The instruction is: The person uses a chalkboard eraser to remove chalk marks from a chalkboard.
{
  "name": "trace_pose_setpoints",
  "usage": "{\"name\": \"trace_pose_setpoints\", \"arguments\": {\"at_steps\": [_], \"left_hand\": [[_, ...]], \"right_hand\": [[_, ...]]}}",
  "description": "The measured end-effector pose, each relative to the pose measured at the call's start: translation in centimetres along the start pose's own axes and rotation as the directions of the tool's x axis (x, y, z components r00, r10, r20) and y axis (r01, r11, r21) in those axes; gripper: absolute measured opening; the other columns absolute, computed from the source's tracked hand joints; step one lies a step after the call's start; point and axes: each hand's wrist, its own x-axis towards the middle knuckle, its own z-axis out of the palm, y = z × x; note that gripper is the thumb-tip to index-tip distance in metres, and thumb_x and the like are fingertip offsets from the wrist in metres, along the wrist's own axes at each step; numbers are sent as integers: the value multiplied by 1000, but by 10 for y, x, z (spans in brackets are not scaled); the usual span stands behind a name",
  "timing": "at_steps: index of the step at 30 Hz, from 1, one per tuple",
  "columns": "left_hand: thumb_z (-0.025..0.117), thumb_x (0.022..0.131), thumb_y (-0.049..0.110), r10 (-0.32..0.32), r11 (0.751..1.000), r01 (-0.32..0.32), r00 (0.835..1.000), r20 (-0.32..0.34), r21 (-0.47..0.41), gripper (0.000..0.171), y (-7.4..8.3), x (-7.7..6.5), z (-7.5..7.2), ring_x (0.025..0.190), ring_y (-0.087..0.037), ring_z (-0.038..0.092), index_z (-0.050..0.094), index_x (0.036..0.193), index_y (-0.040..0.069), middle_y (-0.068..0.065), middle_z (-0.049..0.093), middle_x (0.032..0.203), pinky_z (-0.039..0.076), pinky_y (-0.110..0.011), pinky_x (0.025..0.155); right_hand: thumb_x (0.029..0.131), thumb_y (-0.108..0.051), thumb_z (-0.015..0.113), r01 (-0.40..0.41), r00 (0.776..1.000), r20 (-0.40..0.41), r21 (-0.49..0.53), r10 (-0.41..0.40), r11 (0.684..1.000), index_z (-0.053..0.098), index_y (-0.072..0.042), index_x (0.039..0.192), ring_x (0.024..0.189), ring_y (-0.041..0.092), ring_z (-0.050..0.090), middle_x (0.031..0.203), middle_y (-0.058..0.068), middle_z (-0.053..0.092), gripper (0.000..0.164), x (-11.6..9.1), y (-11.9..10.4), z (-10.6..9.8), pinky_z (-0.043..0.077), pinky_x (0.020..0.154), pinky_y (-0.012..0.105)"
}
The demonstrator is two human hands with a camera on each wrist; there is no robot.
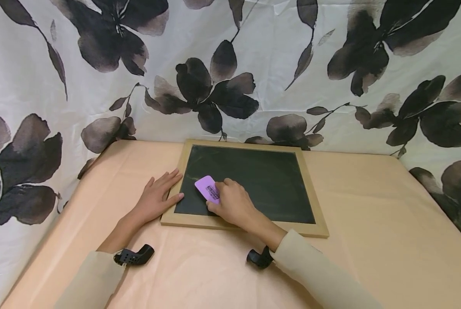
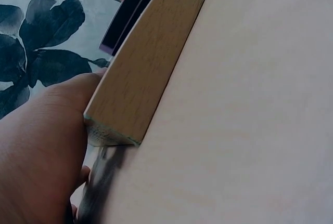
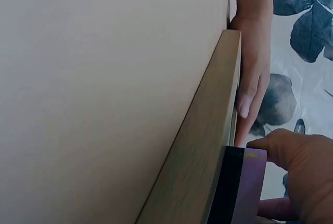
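Observation:
A small chalkboard (image 1: pixel 253 180) in a pale wooden frame lies on the table. My right hand (image 1: pixel 234 201) grips a purple chalkboard eraser (image 1: pixel 206 188) with dark print on top, over the lower left part of the board. Its black felt side (image 3: pixel 225 182) faces the board in the right wrist view, thumb and fingers on the purple body. My left hand (image 1: pixel 159 195) rests on the left side of the wooden frame (image 2: pixel 140 63), fingers straight and spread, thumb reaching over the board's edge. Faint pale smudges mark the dark surface near the eraser.
A peach cloth (image 1: pixel 369 206) covers the table. Behind and at both sides hangs a white curtain (image 1: pixel 284 51) with dark flowers, meeting the far table edge just beyond the board. Each wrist carries a black camera mount (image 1: pixel 134 255) below the beige sleeves (image 1: pixel 315 266).

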Motion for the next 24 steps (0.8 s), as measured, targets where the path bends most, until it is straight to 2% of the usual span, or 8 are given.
{"name": "trace_pose_setpoints", "arguments": {"at_steps": [6, 16, 24], "left_hand": [[59, 93, 44, 3, 1000, -2, 1000, 15, -1, 68, -1, 3, -3, 141, -35, 22, 38, 149, 12, -8, 26, 156, 3, -62, 109], [58, 93, 45, -8, 1000, 8, 1000, 13, -21, 68, -1, 2, -2, 141, -36, 22, 37, 149, 12, -10, 25, 156, 2, -62, 109], [59, 93, 45, -22, 1000, 22, 1000, 23, -13, 69, -1, 1, -2, 142, -35, 21, 37, 149, 12, -9, 25, 156, 1, -61, 110]], "right_hand": [[81, -30, 73, -52, 998, -31, 49, 53, 997, 65, 4, 119, 65, 15, 49, 84, 8, 57, 52, -10, 22, -9, 42, 52, 23], [80, -32, 75, -145, 985, -87, 34, 147, 989, 64, 5, 120, 64, 17, 49, 82, 9, 55, 55, -35, 76, -28, 39, 50, 28], [80, -28, 74, -228, 962, -146, 39, 232, 973, 63, 10, 117, 73, 26, 55, 94, 20, 61, 54, -60, 112, -39, 47, 60, 38]]}}
